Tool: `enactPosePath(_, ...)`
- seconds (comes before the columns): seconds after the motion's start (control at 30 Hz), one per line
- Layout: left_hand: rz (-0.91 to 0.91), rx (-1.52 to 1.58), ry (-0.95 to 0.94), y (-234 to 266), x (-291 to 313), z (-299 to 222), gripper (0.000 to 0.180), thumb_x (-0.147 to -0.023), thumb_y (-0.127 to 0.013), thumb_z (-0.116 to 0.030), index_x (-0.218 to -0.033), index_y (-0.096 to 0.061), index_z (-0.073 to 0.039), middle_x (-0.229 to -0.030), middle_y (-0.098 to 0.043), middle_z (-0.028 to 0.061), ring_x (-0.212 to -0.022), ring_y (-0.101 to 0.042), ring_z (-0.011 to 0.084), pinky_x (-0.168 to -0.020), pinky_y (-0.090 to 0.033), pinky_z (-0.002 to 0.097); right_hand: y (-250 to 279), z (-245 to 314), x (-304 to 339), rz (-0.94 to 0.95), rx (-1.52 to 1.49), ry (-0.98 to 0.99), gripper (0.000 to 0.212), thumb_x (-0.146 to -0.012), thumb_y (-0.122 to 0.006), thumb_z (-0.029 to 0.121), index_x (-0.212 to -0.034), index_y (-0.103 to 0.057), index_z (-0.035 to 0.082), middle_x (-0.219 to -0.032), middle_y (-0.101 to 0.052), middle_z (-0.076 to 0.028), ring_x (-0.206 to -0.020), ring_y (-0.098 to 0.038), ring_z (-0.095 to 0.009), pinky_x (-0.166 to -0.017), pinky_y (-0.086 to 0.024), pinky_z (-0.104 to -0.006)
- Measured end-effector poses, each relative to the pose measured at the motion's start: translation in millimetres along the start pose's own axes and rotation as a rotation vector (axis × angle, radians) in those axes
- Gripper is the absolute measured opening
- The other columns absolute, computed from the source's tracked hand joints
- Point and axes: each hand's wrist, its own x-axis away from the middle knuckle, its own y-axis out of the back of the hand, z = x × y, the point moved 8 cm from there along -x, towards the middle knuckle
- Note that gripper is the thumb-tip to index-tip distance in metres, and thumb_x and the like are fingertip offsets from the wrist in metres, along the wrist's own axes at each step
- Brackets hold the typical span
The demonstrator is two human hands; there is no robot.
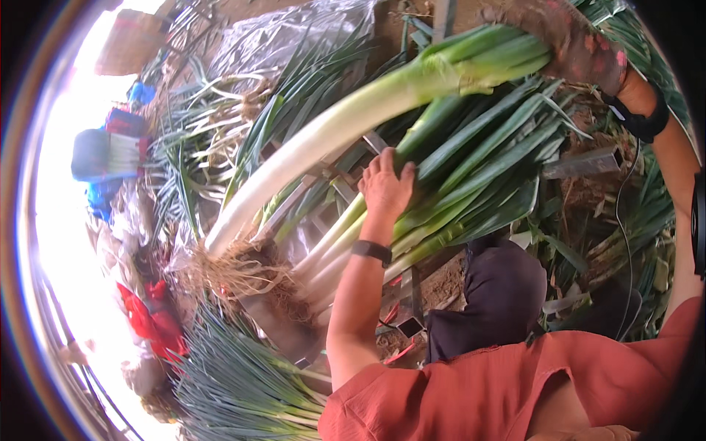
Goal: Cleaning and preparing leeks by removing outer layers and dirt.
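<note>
A large leek (316,140) slants across the upper middle, its white shank down to the left and its roots (235,275) hanging at the lower end. My gloved right hand (562,48) is closed round its green upper end. My bare left hand (386,187) lies lower, with its fingers curled over the stalk of another leek (426,132). That one rests on a pile of leeks (471,184), whose rooted ends point to the lower left. The leek in my right hand passes above my left hand, apart from it.
Metal bars (585,163) stick out beneath the pile. More leeks (243,382) lie in a heap at the lower left, others (220,125) at the upper left beside clear plastic sheeting (294,33). A red bag (154,316) lies at the left. My dark-clad knee (504,290) is close below the pile.
</note>
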Motion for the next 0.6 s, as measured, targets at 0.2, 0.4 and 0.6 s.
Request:
enactPosePath(0.2, -0.149, 0.044, -0.167, 14.7, 27.1, -11.2, 0.042, -0.081, -0.065, -0.032, -0.119, -0.053, -0.017, -0.121, -0.05, 0.0096, -0.116, -0.044, 0.0332, -0.098, -0.032, 0.0457, -88.7, 37.3, -53.2, 0.081, -0.016, 0.315, 0.068, -0.068, -0.072, 0.016, -0.131, -0.045, 0.009, -0.11, -0.061, -0.017, -0.094, -0.06, -0.032, -0.087, -0.048, -0.0393)
enactPosePath(0.4, -0.18, 0.126, -0.252, 22.6, 26.3, -7.6, 0.039, -0.083, -0.064, -0.032, -0.116, -0.056, -0.015, -0.118, -0.053, 0.0105, -0.113, -0.047, 0.0312, -0.097, -0.033, 0.0428, -190.9, 48.0, -92.8, 0.397, -0.089, 0.242, 0.074, -0.06, -0.07, 0.007, -0.13, -0.047, 0.014, -0.099, -0.064, -0.013, -0.089, -0.062, -0.032, -0.077, -0.05, -0.0372)
enactPosePath(0.6, -0.12, 0.094, -0.277, 20.0, 29.8, -0.2, 0.045, -0.086, -0.061, -0.031, -0.126, -0.052, -0.014, -0.121, -0.054, 0.0146, -0.112, -0.048, 0.0359, -0.098, -0.035, 0.0469, -264.7, 55.9, -93.7, 0.801, -0.159, 0.087, 0.072, -0.062, -0.071, 0.013, -0.13, -0.049, 0.025, -0.099, -0.066, -0.01, -0.09, -0.064, -0.031, -0.078, -0.05, -0.0396)
